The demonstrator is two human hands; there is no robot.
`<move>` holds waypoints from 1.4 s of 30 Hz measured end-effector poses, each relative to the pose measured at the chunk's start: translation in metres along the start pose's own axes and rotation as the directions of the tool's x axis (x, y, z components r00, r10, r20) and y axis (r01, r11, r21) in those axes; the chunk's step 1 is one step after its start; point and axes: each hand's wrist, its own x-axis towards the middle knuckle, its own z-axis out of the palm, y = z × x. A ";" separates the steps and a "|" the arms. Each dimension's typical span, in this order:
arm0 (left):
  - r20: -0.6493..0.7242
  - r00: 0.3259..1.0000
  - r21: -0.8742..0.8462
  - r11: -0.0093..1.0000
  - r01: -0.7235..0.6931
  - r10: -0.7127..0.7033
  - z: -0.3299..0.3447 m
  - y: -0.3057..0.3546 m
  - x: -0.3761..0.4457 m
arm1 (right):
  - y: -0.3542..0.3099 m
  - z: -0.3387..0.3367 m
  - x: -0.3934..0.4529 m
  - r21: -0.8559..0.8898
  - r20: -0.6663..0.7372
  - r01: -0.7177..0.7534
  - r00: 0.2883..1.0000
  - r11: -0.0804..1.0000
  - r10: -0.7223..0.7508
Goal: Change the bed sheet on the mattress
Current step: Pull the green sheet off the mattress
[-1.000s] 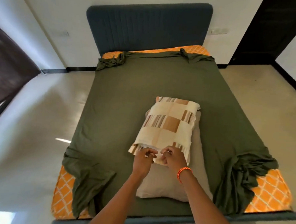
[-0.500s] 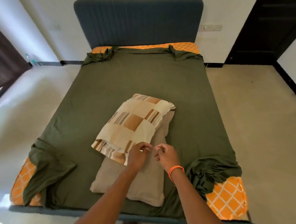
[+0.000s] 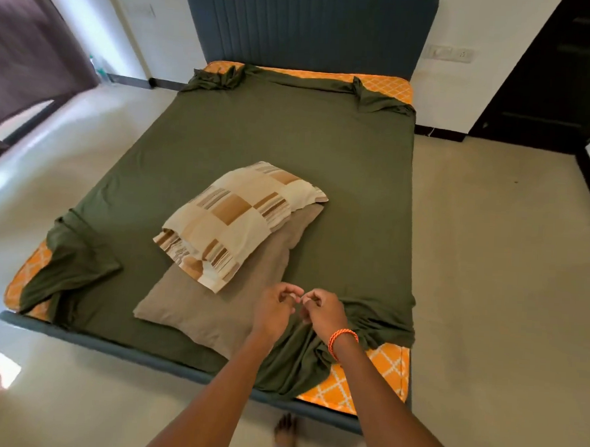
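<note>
An olive green sheet (image 3: 284, 140) lies over the orange patterned mattress (image 3: 381, 371), with all its corners pulled loose and bunched. Near the foot of the bed a checked beige pillow (image 3: 239, 220) sits on top of a plain tan pillow (image 3: 220, 308). My left hand (image 3: 274, 307) and my right hand (image 3: 321, 310) hover close together above the tan pillow's near right corner and the bunched sheet. Their fingers are loosely curled and hold nothing. An orange bracelet circles my right wrist.
A dark blue headboard (image 3: 307, 22) stands against the white wall. A dark doorway (image 3: 561, 73) is at the right and a purple curtain (image 3: 29, 45) at the left. Bare floor surrounds the bed frame (image 3: 109, 347). My feet (image 3: 286, 431) stand just below the foot of the bed.
Both hands let go of the checked pillow's near edge and drew back to the right, toward the loose sheet corner. My view has shifted right.
</note>
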 end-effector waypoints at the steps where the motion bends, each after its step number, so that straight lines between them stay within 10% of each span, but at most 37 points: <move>1: 0.012 1.000 0.016 1.000 0.003 -0.003 0.009 0.001 0.003 | 0.005 -0.007 0.004 0.010 -0.018 -0.006 1.000 1.000 0.007; 21: -0.297 0.951 -0.079 0.995 0.067 -0.088 0.270 0.089 0.048 | 0.095 -0.256 0.103 0.184 0.119 0.069 0.989 0.980 -0.092; 42: -0.306 0.947 -0.096 0.993 0.075 -0.101 0.507 0.236 0.156 | 0.106 -0.523 0.236 0.177 0.189 0.115 0.971 0.977 -0.149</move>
